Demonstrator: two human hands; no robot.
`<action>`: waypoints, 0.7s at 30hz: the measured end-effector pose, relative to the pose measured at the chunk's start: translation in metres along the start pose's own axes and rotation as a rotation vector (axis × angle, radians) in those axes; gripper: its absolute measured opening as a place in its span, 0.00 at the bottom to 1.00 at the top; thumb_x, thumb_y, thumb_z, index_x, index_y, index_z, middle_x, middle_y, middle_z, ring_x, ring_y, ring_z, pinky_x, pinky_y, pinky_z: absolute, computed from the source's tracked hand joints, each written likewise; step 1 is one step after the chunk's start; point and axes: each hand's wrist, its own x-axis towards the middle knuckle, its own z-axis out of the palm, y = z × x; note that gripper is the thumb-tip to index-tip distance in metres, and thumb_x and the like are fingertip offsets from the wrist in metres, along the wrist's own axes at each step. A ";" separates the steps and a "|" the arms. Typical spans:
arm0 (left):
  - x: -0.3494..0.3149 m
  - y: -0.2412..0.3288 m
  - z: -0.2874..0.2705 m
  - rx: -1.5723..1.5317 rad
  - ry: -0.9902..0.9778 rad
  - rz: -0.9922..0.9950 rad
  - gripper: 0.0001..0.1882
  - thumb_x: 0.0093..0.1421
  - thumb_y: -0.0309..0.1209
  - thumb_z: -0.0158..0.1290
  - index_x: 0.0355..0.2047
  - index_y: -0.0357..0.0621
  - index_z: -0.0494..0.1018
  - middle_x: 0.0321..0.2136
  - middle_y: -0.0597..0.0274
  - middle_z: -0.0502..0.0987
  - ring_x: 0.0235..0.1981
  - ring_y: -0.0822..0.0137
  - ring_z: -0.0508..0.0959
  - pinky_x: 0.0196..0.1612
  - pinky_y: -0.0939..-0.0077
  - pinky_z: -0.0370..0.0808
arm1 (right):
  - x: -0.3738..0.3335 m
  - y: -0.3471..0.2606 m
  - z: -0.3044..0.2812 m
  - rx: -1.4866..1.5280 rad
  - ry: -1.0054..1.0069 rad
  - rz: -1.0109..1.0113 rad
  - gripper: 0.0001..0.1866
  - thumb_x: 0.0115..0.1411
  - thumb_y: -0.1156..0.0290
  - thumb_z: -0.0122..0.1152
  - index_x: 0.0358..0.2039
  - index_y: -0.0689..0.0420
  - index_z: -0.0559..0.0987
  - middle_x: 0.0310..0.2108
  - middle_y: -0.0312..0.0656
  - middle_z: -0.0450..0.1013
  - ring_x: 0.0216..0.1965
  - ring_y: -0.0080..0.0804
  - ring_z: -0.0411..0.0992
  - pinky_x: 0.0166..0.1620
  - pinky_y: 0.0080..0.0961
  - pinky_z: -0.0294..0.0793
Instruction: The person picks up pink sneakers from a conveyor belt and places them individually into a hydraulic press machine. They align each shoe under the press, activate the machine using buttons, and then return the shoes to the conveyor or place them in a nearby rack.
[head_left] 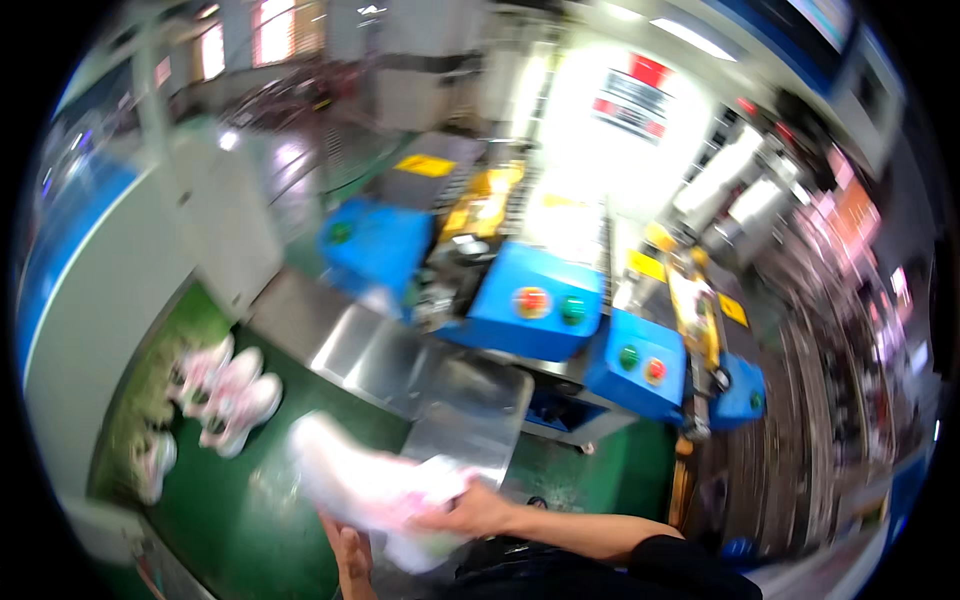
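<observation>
A white and pink shoe (360, 485) is held low in the middle of the view, blurred by motion. My right hand (470, 512) grips it from the right side, with the forearm coming in from the lower right. My left hand (350, 555) is under the shoe at the bottom edge, touching its underside. Several more white and pink shoes (228, 392) lie on the green surface (230, 520) to the left.
A blue machine (535, 300) with red and green buttons stands ahead, with a metal chute (470, 410) sloping down toward me. A second blue unit (640, 365) sits to its right. A grey and blue wall panel (90, 300) runs along the left.
</observation>
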 end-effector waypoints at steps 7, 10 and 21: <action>0.005 -0.045 0.176 0.078 -0.204 -0.458 0.32 0.60 0.36 0.49 0.61 0.36 0.52 0.53 0.50 0.65 0.53 0.57 0.67 0.53 0.64 0.66 | -0.101 -0.008 -0.110 0.326 0.019 -0.135 0.32 0.50 0.65 0.69 0.53 0.61 0.68 0.51 0.42 0.68 0.49 0.27 0.67 0.56 0.25 0.65; -0.037 -0.101 0.239 0.330 -0.185 -0.640 0.29 0.61 0.36 0.47 0.59 0.35 0.56 0.49 0.50 0.70 0.49 0.57 0.71 0.48 0.64 0.71 | -0.180 0.020 -0.182 0.120 0.196 0.172 0.27 0.53 0.61 0.65 0.51 0.59 0.71 0.44 0.41 0.72 0.44 0.28 0.69 0.50 0.27 0.68; 0.015 -0.315 0.554 0.720 -0.848 -0.487 0.40 0.55 0.34 0.57 0.59 0.30 0.47 0.59 0.39 0.57 0.62 0.51 0.59 0.62 0.63 0.57 | -0.402 0.032 -0.361 0.654 1.117 0.251 0.40 0.45 0.76 0.62 0.60 0.61 0.57 0.51 0.45 0.65 0.51 0.37 0.67 0.55 0.34 0.66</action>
